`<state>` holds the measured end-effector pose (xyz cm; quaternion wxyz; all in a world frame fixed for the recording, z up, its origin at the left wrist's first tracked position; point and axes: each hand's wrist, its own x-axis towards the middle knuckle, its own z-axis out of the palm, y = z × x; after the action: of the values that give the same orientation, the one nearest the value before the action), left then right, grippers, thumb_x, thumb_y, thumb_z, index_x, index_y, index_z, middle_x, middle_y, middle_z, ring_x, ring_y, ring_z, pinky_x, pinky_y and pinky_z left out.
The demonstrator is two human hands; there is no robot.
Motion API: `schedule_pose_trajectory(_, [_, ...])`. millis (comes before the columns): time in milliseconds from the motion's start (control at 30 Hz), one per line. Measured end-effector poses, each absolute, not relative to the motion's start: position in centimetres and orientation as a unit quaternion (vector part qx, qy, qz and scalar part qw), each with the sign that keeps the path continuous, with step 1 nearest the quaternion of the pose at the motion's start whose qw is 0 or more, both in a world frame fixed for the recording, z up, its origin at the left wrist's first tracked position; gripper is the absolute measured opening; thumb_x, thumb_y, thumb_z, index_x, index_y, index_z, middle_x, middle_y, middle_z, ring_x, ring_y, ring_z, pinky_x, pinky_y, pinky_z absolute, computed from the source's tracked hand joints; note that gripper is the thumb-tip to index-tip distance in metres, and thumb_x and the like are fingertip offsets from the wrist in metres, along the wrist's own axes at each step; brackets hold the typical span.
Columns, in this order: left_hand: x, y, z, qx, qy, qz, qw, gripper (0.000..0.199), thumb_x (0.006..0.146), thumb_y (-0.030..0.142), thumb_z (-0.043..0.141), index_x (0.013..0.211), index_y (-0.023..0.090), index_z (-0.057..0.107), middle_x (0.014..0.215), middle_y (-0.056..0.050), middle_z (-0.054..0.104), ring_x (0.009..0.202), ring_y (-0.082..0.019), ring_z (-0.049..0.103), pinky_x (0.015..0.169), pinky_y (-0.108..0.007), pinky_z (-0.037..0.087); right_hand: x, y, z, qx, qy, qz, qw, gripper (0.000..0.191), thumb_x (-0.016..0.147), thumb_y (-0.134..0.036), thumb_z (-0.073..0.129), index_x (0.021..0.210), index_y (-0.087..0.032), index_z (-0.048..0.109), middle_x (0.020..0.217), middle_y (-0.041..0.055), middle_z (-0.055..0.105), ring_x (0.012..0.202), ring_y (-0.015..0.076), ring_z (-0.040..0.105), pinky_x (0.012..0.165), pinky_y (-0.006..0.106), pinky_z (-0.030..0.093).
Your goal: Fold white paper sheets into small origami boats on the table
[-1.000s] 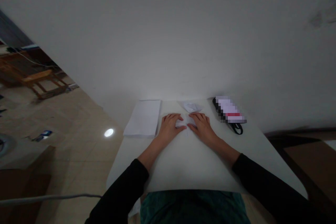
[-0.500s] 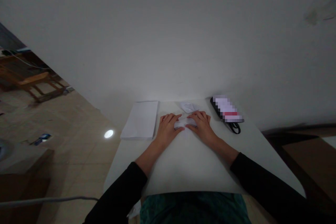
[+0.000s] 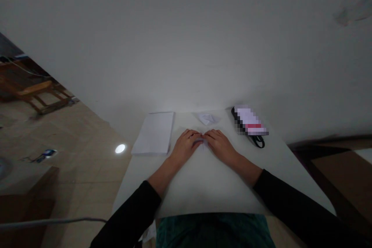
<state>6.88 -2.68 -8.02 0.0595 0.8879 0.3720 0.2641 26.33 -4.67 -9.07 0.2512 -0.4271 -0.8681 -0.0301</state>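
Left hand (image 3: 183, 145) and right hand (image 3: 220, 145), fingers curled, partly cover white paper (image 3: 199, 140), their grip impossible to tell; likely light, easily creased, best taken by its edges.

Paper (image 3: 204, 143) is matt; tabletop (image 3: 200, 186) smooth, perhaps plastic; chair (image 3: 36, 87) wooden.

no readable text, brand, number or sign anywhere. pixelated device (image 3: 250, 118), far right on the table (image 3: 203, 186): screen scrambled, red band (image 3: 253, 126) on it, wording illegible. paper stack (image 3: 154, 133), far left: top sheet shows no legible print. small paper (image 3: 198, 140), table middle: mostly covered, nothing legible. blue item (image 3: 49, 152), floor at left: too small.
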Motion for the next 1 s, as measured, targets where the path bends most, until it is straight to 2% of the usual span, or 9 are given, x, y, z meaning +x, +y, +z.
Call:
schedule_pose_trajectory(233, [7.4,-3.9,-7.8,0.902,0.379,0.207,0.013,0.025,0.096,0.018,0.047,0.117,0.017,0.059,0.116,-0.009,0.065,0.108,-0.02,0.06,0.097,-0.037,0.05,25.4,-5.7,-9.2,-0.421,-0.879,-0.072,0.21,0.027,0.089,-0.002,0.047,0.104,-0.014,0.065,0.105,0.0128,0.065,0.098,0.0255,0.056,0.086,0.038,0.048])
schedule_pose_trajectory(333, [7.6,-4.4,-7.5,0.914,0.372,0.16,-0.029,0.024,0.096,0.017,0.046,0.117,0.015,0.058,0.115,-0.01,0.065,0.105,-0.022,0.061,0.092,-0.036,0.052,25.2,-6.1,-9.1,-0.423,-0.882,-0.079,0.191,0.026,0.088,-0.002,0.047,0.102,-0.012,0.066,0.103,0.0136,0.065,0.098,0.0259,0.057,0.086,0.039,0.049])
schedule_pose_trajectory(400, [7.7,-4.7,-7.2,0.916,0.374,0.138,-0.045,0.025,0.096,0.026,0.05,0.116,0.015,0.058,0.109,-0.011,0.066,0.101,-0.024,0.061,0.085,-0.036,0.053,25.2,-6.2,-9.0,-0.429,-0.882,-0.069,0.184,0.024,0.087,-0.003,0.049,0.1,-0.013,0.066,0.101,0.0128,0.066,0.096,0.0255,0.058,0.085,0.038,0.051])
schedule_pose_trajectory(533, [8.0,-5.5,-6.8,0.912,0.386,0.129,-0.053,0.042,0.091,0.046,0.055,0.119,0.016,0.056,0.106,-0.012,0.065,0.099,-0.026,0.06,0.074,-0.035,0.053,25.4,-6.4,-8.6,-0.444,-0.877,-0.019,0.181,0.025,0.086,-0.004,0.051,0.103,-0.016,0.065,0.1,0.0113,0.068,0.097,0.0249,0.058,0.072,0.034,0.054])
schedule_pose_trajectory(633, [8.2,-6.1,-6.4,0.906,0.4,0.13,-0.044,0.045,0.09,0.049,0.055,0.121,0.017,0.055,0.108,-0.011,0.064,0.1,-0.026,0.059,0.068,-0.033,0.051,25.8,-6.5,-8.4,-0.446,-0.875,0.001,0.19,0.029,0.085,-0.003,0.052,0.109,-0.016,0.064,0.104,0.0112,0.068,0.101,0.0246,0.058,0.073,0.034,0.054])
schedule_pose_trajectory(767, [8.2,-6.8,-5.7,0.894,0.432,0.115,-0.039,0.043,0.088,0.049,0.055,0.116,0.016,0.058,0.105,-0.012,0.064,0.098,-0.028,0.058,0.061,-0.032,0.049,26.6,-6.5,-7.9,-0.471,-0.864,-0.031,0.174,0.029,0.082,0.0,0.053,0.102,-0.014,0.068,0.096,0.0117,0.069,0.095,0.0259,0.06,0.082,0.037,0.051])
schedule_pose_trajectory(900, [8.0,-7.3,-5.2,0.878,0.464,0.114,-0.031,0.046,0.084,0.054,0.059,0.105,0.013,0.062,0.102,-0.016,0.063,0.092,-0.03,0.059,0.061,-0.034,0.048,28.1,-6.6,-7.8,-0.502,-0.847,-0.055,0.166,0.027,0.079,0.0,0.053,0.092,-0.015,0.071,0.092,0.013,0.068,0.092,0.0277,0.06,0.078,0.039,0.049])
schedule_pose_trajectory(1000, [7.6,-7.2,-5.2,0.878,0.462,0.119,-0.037,0.055,0.08,0.061,0.06,0.106,0.012,0.063,0.102,-0.016,0.062,0.092,-0.029,0.059,0.064,-0.034,0.049,29.5,-6.4,-8.2,-0.489,-0.848,-0.034,0.2,0.022,0.082,-0.009,0.057,0.096,-0.016,0.071,0.088,0.011,0.065,0.092,0.0269,0.059,0.078,0.039,0.049])
